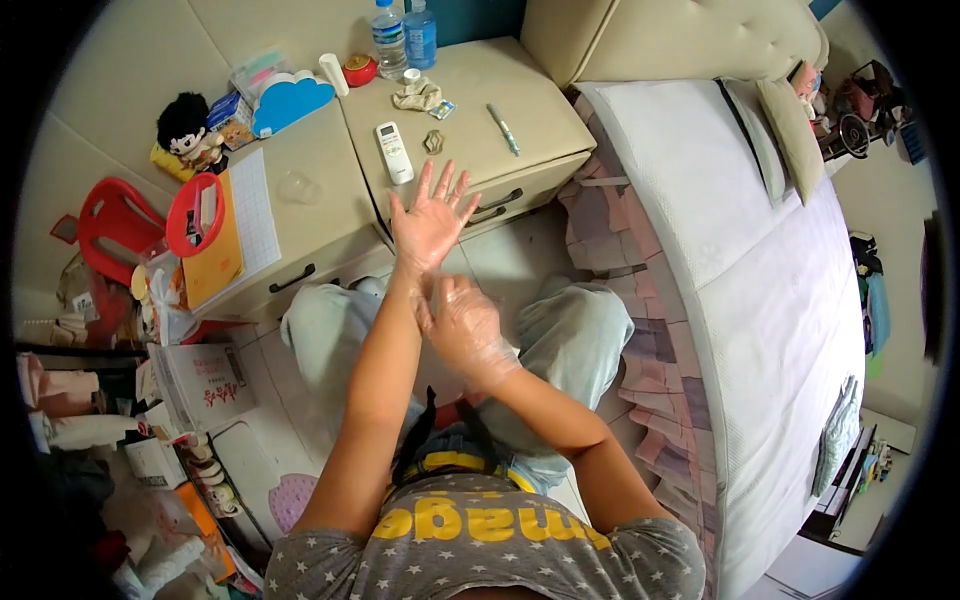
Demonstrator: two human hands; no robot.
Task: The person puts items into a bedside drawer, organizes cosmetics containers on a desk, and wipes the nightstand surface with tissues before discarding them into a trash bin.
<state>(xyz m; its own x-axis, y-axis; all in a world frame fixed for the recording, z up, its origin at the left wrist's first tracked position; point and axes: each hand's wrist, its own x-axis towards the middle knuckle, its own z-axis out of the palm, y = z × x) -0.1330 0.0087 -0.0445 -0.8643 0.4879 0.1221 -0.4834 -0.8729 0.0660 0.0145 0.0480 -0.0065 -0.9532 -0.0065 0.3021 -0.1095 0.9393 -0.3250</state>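
Note:
My left hand (432, 228) is raised palm up with its fingers spread, and its skin shines as if under thin clear plastic. A wrinkled clear plastic glove (490, 355) covers my right hand (462, 322). The right fingers are curled in at my left wrist, pinching what looks like the cuff of the left hand's clear glove; the fingertips are partly hidden. Just beyond the left fingertips, a white remote control (394, 153) and a small brownish ring-shaped object (433, 142) lie on the cream cabinet (470, 85).
A pen (503, 130), a crumpled beige cloth (418, 96) and two bottles (390, 38) rest on the cabinet. To the left are a red basket (195, 215), papers (252, 210) and a doll (190, 135). A bed (740, 300) stands on the right; a carton (205, 385) sits at lower left.

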